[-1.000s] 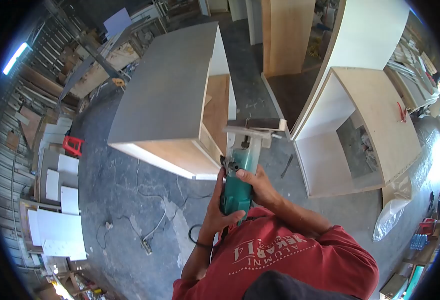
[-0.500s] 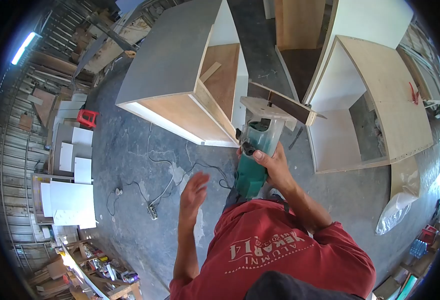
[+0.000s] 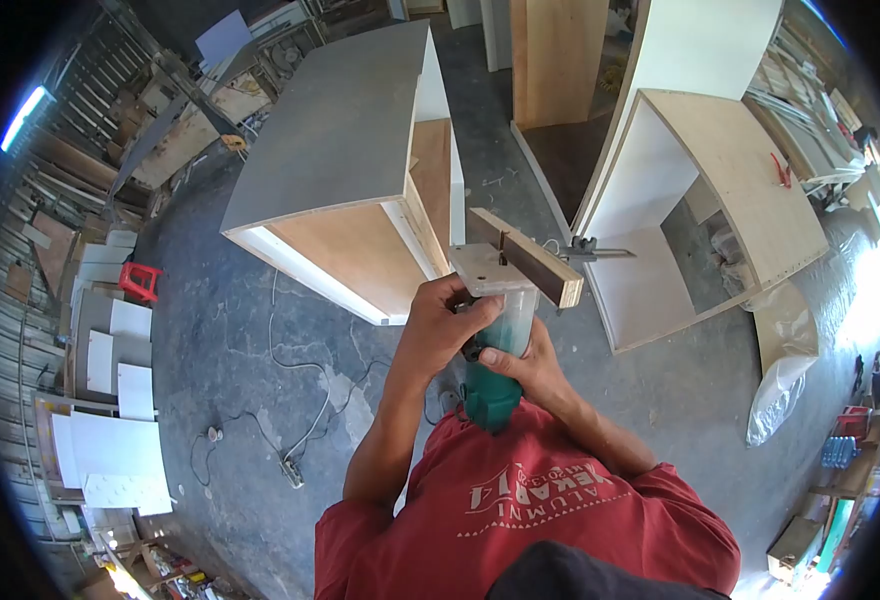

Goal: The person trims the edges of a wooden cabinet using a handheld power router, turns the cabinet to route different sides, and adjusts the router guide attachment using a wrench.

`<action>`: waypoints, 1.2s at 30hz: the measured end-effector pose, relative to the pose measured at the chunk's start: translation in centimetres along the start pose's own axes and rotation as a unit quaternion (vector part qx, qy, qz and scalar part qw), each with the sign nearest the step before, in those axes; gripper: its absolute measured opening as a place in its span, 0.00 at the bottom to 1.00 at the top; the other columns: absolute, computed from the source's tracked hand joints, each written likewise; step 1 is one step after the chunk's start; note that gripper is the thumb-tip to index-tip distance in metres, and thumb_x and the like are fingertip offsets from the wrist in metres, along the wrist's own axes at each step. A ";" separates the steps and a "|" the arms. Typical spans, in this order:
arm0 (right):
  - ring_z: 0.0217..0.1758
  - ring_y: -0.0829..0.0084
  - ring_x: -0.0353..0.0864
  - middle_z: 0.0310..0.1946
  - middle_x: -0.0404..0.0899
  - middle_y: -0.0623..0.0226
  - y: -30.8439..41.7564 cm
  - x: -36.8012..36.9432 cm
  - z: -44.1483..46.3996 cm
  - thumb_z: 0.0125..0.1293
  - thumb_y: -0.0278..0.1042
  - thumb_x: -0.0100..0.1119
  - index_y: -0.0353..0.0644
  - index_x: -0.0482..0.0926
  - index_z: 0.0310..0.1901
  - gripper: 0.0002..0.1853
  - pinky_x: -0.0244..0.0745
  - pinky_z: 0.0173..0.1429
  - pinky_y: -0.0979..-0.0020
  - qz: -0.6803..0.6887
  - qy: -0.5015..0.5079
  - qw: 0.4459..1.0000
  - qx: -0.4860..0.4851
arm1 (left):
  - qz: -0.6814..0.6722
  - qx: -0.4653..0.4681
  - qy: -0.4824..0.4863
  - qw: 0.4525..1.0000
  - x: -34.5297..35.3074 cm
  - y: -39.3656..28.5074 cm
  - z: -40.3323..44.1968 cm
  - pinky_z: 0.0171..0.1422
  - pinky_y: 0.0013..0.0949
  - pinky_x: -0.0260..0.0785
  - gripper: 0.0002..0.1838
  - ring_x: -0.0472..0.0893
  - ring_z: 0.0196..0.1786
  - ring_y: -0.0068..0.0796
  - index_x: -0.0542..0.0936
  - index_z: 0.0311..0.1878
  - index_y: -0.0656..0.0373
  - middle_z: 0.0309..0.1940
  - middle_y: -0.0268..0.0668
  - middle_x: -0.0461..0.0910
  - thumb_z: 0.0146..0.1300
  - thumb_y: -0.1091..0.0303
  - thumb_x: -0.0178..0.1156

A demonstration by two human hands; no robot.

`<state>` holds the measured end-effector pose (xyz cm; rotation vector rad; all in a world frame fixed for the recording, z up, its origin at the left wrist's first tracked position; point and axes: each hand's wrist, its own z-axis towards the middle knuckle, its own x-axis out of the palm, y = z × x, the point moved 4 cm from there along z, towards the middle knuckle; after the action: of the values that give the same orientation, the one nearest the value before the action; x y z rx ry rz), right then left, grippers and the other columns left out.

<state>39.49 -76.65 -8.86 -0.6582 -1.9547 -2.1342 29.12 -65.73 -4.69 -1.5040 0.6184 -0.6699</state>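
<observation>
A green trim router [image 3: 495,385] with a clear housing and a flat base plate is held upside down in front of my red shirt. My right hand [image 3: 532,365] is wrapped round its body from the right, the thumb across the front. Up at the clear part, just under the base plate [image 3: 482,268], my left hand [image 3: 438,325] is closed on the router, some fingers hidden behind it. A wooden strip [image 3: 530,258] crosses the base plate, and a metal guide rod [image 3: 600,252] sticks out to the right.
A grey cabinet carcass [image 3: 330,130] stands ahead to the left. Another plywood cabinet [image 3: 730,170] is at the right, with red pliers [image 3: 781,170] on top. A power cord and socket strip [image 3: 292,472] lie on the floor. A red stool [image 3: 141,281] and white panels [image 3: 120,450] are far left.
My left hand has come up from the open air and taken hold of the router near its base. The router has turned slightly, with my right hand still round it.
</observation>
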 end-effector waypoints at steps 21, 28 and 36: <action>0.61 0.68 0.80 0.58 0.79 0.56 -6.5 11.8 3.8 0.62 0.46 0.80 0.30 0.66 0.70 0.44 0.77 0.64 0.64 -0.173 -0.066 0.983 0.021 | -0.109 0.033 0.050 0.992 -13.7 5.1 -4.0 0.56 0.31 0.75 0.20 0.83 0.48 0.23 0.84 0.57 0.64 0.48 0.35 0.87 0.66 0.64 0.73; 0.33 0.52 0.88 0.29 0.85 0.58 0.7 13.6 3.2 0.58 0.52 0.81 0.36 0.79 0.55 0.33 0.84 0.43 0.60 -0.645 0.032 0.763 -0.039 | -0.205 0.063 0.037 0.976 -15.3 5.1 -5.7 0.58 0.33 0.76 0.25 0.84 0.51 0.25 0.81 0.60 0.63 0.51 0.35 0.86 0.63 0.65 0.75; 0.52 0.53 0.83 0.48 0.85 0.59 9.8 12.3 6.1 0.61 0.39 0.76 0.39 0.82 0.51 0.21 0.78 0.55 0.57 -0.709 -0.047 0.634 -0.306 | -0.238 0.099 0.011 0.966 -16.4 5.2 -5.5 0.59 0.33 0.76 0.29 0.85 0.52 0.26 0.78 0.64 0.64 0.52 0.36 0.86 0.61 0.68 0.75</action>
<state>33.83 -69.86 5.53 1.3668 -1.8448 -3.6461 13.98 -57.70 -10.44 -1.4661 0.1917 -1.0848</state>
